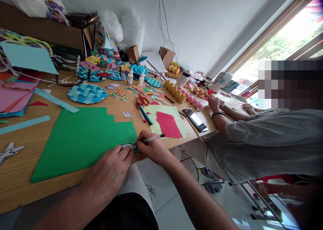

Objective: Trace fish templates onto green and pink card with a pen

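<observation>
My right hand (153, 150) is closed around a pen (158, 137), with its tip end down at the near right edge of a green sheet of paper (75, 139). My left hand (112, 166) lies flat beside it, fingertips pressing a small white paper cutout (126, 145) onto the sheet. Most of that cutout is hidden under the fingers. Faint drawn outlines show on the green sheet just beyond my hands. A fish-shaped paper cutout (127, 115) lies past the sheet's stepped far corner.
Red scissors (143, 100), markers (144, 114) and red paper (168, 124) lie beyond my right hand. A phone (195, 119) is further right, near a co-worker's hands (214, 102). Woven blue paper ovals (87, 93), glue bottles (130, 77) and egg-carton strips (174, 91) stand farther back.
</observation>
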`<state>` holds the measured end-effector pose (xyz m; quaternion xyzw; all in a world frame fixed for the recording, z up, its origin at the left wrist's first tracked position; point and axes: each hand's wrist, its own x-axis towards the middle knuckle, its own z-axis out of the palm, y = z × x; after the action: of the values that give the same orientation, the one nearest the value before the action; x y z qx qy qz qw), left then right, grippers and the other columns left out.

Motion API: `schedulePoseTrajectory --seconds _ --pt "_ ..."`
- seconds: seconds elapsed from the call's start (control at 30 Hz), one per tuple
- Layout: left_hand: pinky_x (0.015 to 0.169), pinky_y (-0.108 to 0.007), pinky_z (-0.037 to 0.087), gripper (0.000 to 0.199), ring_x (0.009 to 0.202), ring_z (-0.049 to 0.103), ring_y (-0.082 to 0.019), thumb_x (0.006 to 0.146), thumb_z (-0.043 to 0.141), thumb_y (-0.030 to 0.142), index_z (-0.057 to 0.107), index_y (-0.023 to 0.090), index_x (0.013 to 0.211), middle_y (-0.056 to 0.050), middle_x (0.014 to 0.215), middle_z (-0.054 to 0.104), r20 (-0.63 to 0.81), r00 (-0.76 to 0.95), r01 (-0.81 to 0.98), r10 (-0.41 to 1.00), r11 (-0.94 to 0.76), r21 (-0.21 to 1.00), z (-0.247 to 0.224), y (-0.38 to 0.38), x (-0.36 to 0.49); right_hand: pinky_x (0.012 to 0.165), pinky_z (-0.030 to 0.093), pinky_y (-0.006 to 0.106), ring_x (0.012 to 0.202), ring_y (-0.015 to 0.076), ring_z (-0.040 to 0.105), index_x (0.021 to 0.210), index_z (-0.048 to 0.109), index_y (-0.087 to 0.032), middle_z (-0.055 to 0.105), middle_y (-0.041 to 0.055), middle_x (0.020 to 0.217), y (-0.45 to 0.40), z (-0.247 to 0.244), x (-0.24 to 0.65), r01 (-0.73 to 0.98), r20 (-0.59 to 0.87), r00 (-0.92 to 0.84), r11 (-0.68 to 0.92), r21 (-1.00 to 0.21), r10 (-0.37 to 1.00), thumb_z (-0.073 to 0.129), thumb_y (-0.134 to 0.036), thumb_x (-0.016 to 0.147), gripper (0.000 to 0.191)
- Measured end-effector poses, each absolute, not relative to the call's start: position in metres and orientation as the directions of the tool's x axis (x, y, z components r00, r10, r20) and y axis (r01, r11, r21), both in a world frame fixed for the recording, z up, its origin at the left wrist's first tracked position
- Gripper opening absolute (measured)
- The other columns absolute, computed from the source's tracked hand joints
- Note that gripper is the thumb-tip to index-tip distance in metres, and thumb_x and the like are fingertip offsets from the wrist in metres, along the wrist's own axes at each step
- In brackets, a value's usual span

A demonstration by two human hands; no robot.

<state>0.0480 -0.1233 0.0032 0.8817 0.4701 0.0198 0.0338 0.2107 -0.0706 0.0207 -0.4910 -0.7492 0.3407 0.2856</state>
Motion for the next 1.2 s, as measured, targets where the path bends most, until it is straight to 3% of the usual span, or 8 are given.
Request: schedulePoseTrajectory --seconds 0.8,1.2 --pt "0.089 -0.042 0.051 0.039 0.104 0.058 -0.028 0.088 0.049 0.005 0.056 0.009 0.125 -0.013 0.117 0.063 0.03 0.563 0.824 0.826 -0.564 0.059 0.005 -0.119 0.053 0.057 0.036 0.022 0.059 0.0121 0.049 0.067 0.049 -0.02 0.054 -0.003 0.062 -0.078 0.017 0.213 0.613 0.104 -0.263 0.249 -0.75 0.959 0.049 -0.009 0.069 0.012" --pt "0.084 -0.04 0.052 0.033 0.098 0.058 -0.025 0.088 0.049 0.008 0.059 0.015 0.119 -0.009 0.111 0.064 0.032 0.581 0.812 0.814 -0.582 0.055 0.014 -0.118 0.052 0.056 0.035 0.022 0.06 0.0132 0.051 0.067 0.048 -0.021 0.057 -0.0018 0.063 -0.089 0.022 0.213 0.697 0.106 -0.257 0.26 -0.668 0.961 0.05 -0.011 0.073 0.012"
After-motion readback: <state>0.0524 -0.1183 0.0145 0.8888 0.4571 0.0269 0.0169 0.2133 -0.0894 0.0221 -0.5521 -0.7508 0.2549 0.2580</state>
